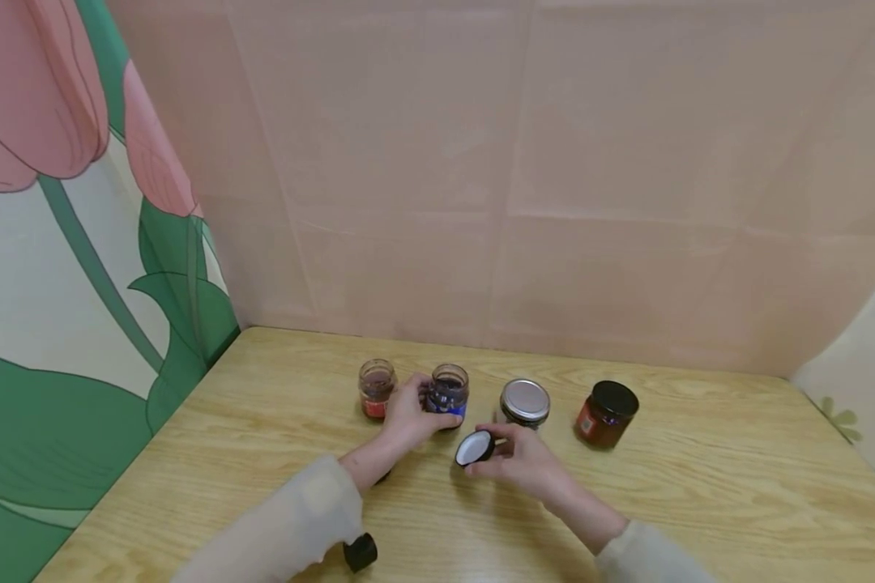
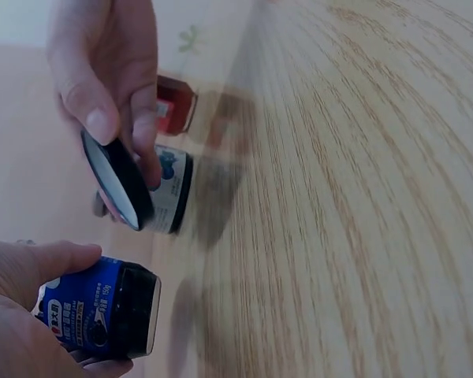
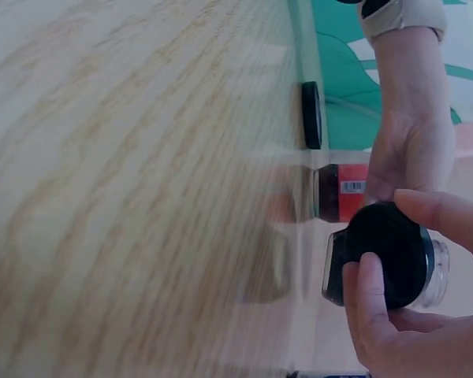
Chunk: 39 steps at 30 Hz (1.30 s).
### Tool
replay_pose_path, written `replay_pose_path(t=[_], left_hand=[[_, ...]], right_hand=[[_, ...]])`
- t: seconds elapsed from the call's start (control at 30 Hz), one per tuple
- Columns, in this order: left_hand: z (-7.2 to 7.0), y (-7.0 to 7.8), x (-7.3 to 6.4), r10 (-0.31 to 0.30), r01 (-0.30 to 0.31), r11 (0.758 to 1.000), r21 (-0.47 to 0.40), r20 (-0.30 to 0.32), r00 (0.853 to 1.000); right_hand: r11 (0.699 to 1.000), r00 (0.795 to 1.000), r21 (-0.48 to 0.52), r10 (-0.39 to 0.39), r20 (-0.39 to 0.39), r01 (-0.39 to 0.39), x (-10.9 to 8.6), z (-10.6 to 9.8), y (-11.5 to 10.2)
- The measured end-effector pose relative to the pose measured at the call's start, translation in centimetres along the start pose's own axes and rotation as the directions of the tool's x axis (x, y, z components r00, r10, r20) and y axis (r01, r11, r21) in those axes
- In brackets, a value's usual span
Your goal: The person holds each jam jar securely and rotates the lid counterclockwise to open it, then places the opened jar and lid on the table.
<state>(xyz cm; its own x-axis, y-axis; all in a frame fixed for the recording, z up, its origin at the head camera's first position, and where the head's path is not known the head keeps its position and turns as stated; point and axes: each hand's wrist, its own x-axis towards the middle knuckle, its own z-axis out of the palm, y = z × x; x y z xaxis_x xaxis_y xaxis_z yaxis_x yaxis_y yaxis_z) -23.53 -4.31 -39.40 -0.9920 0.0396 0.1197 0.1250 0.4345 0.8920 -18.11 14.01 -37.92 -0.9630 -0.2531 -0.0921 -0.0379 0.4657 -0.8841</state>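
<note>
My left hand [image 1: 408,417] grips a small glass jar with a blue label [image 1: 448,405], thumb across its front. The jar is lidless and dark inside; in the left wrist view its base [image 2: 154,315] hangs just off the wood. Pinched between thumb and fingers of my right hand [image 1: 523,463] is a round black lid [image 1: 475,448], its white inside tilted toward the left. The lid is apart from the jar, to its right and nearer me. Close to the left hand's knuckles stands another open jar with a red label [image 1: 376,398].
A silver-lidded jar [image 1: 525,401] stands beyond the right hand. Farther right is a reddish jar with a black lid [image 1: 607,414]. Another black lid [image 3: 311,115] lies on the wooden table [image 1: 700,478], mostly hidden behind the left forearm in the head view. A pink cloth [image 1: 518,178] hangs behind.
</note>
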Motion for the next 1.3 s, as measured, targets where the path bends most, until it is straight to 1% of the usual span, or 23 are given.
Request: replay_pose_path(t=[0.1,0.23,0.37,0.5,0.63,0.7,0.8,0.87,0.93,1.0,1.07,1.13,1.17,1.23,1.3], left_hand=[[0.2,-0.1,0.1,0.003,-0.003,1.000,0.014,-0.006,1.000],[0.3,-0.3,0.1,0.006,-0.006,1.000,0.015,-0.006,1.000],[0.3,-0.5,0.0,-0.005,0.006,1.000,0.020,-0.005,1.000],[0.3,-0.7,0.0,-0.008,0.008,1.000,0.015,-0.007,1.000],[0.4,-0.9,0.1,0.012,-0.011,1.000,0.016,-0.018,1.000],[0.5,-0.9,0.1,0.018,-0.018,1.000,0.017,-0.021,1.000],[0.5,-1.0,0.2,0.026,-0.025,0.999,0.034,-0.024,0.999],[0.6,-1.1,0.3,0.025,-0.023,0.999,0.042,-0.026,0.999],[0.6,-1.2,0.3,0.034,-0.032,0.998,0.060,-0.027,0.999],[0.6,-1.3,0.3,0.044,-0.042,0.996,0.073,-0.025,0.999],[0.7,-1.4,0.4,0.054,-0.052,0.995,0.086,-0.024,0.998],[0.7,-1.5,0.4,0.066,-0.063,0.992,0.110,-0.023,0.998],[0.7,-1.5,0.4,0.067,-0.064,0.991,0.117,-0.021,0.998],[0.7,-1.4,0.4,0.067,-0.064,0.989,0.135,-0.020,0.998],[0.8,-1.3,0.4,0.067,-0.063,0.986,0.151,-0.016,0.998]], right_hand=[[1.000,1.000,-0.016,0.011,0.017,-0.010,0.1,0.3,0.0],[1.000,0.999,-0.025,-0.013,0.052,0.014,0.3,0.6,0.0],[0.999,0.996,-0.029,-0.033,0.077,0.035,0.7,1.0,0.0],[0.995,0.992,-0.041,-0.084,0.091,0.088,1.1,1.5,0.2],[0.990,0.989,-0.061,-0.118,0.094,0.124,1.4,1.8,0.5],[0.988,0.989,-0.090,-0.118,0.087,0.126,1.5,1.8,0.5],[0.975,0.989,-0.172,-0.129,0.079,0.141,1.7,1.8,0.3],[0.954,0.984,-0.245,-0.159,0.076,0.173,1.8,2.0,0.2],[0.922,0.977,-0.322,-0.201,0.073,0.214,1.8,2.2,0.1],[0.872,0.968,-0.423,-0.246,0.059,0.247,1.7,2.6,0.1],[0.814,0.959,-0.519,-0.279,0.045,0.261,1.6,3.0,0.1],[0.770,0.956,-0.585,-0.292,0.030,0.254,1.4,3.2,0.0],[0.754,0.955,-0.608,-0.295,0.026,0.250,1.4,3.4,0.0],[0.743,0.954,-0.622,-0.298,0.024,0.247,1.3,3.4,-0.1],[0.745,0.955,-0.620,-0.297,0.024,0.247,1.4,3.4,0.0]])
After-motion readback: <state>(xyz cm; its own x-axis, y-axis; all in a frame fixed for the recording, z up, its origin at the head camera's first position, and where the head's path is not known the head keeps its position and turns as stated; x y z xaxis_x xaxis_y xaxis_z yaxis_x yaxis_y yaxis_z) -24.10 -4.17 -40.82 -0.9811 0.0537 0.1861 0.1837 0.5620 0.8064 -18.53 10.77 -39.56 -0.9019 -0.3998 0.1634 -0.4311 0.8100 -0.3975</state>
